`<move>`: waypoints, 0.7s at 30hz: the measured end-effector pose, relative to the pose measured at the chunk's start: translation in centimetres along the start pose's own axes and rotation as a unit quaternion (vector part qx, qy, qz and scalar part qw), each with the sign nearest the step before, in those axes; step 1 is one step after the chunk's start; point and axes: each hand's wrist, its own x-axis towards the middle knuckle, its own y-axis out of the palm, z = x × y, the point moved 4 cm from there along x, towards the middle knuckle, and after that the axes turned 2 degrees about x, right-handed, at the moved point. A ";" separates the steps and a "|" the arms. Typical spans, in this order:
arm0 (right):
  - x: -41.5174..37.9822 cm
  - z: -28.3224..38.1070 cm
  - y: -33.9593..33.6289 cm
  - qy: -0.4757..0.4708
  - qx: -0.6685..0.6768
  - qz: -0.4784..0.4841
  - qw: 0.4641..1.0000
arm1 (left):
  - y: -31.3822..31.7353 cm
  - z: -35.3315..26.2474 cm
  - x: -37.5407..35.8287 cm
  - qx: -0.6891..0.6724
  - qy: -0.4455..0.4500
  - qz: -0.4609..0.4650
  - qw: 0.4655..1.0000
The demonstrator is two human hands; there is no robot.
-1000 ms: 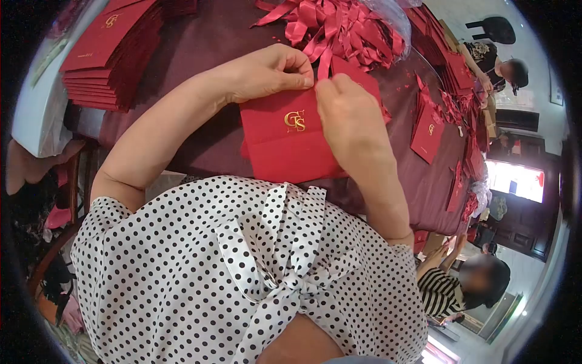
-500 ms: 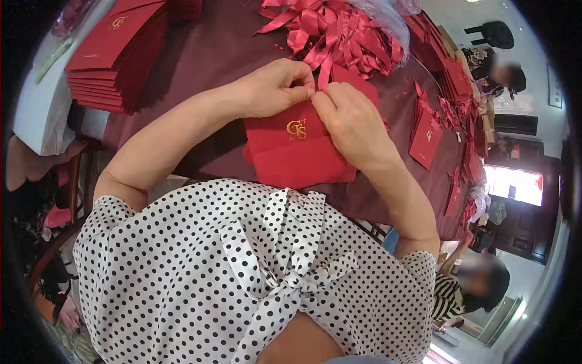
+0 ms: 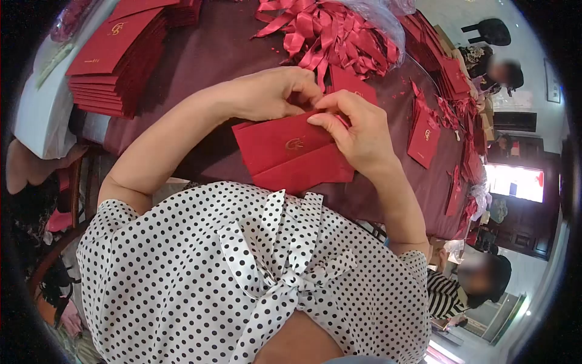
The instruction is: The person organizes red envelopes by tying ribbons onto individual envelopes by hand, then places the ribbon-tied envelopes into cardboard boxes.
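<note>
A red paper bag (image 3: 291, 145) with gold lettering lies before me, its top edge tilted up and a crease across its front. At that top edge, my left hand (image 3: 270, 96) has its fingers curled together, the tips partly hidden behind the paper. My right hand (image 3: 361, 130) pinches the upper right of the bag, thumb on the front. Just above the hands, a red satin ribbon (image 3: 321, 74) hangs down from the ribbon pile (image 3: 339, 36); its lower end is hidden. More red bags (image 3: 353, 85) lie behind the hands.
A tall stack of red bags (image 3: 115, 67) stands at the left on the dark red tablecloth (image 3: 200, 54). Bags with ribbons (image 3: 424, 136) lie along the right. A clear plastic bag (image 3: 388, 24) borders the ribbons. Other people (image 3: 448, 294) sit at the right.
The bag's top edge has tipped and its front has folded more along the crease. My right hand has shifted slightly right, thumb now on the front; my left fingers have gone behind the edge.
</note>
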 end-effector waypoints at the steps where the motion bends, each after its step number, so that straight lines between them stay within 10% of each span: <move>1: 0.0 0.0 0.0 0.003 0.009 0.007 1.000 | 0.0 0.0 0.0 0.020 0.029 -0.003 0.999; 14: -0.7 -0.3 0.1 0.006 -0.038 0.008 0.999 | -3.0 -1.2 -0.5 0.115 0.170 -0.075 0.976; 16: -0.8 -1.7 0.2 0.032 -0.048 -0.014 0.998 | -6.1 -0.1 -1.9 0.037 -0.067 -0.179 0.981; 21: -1.3 -2.8 0.2 0.076 -0.015 0.008 0.997 | -6.5 1.7 -3.9 0.056 -0.097 -0.244 0.963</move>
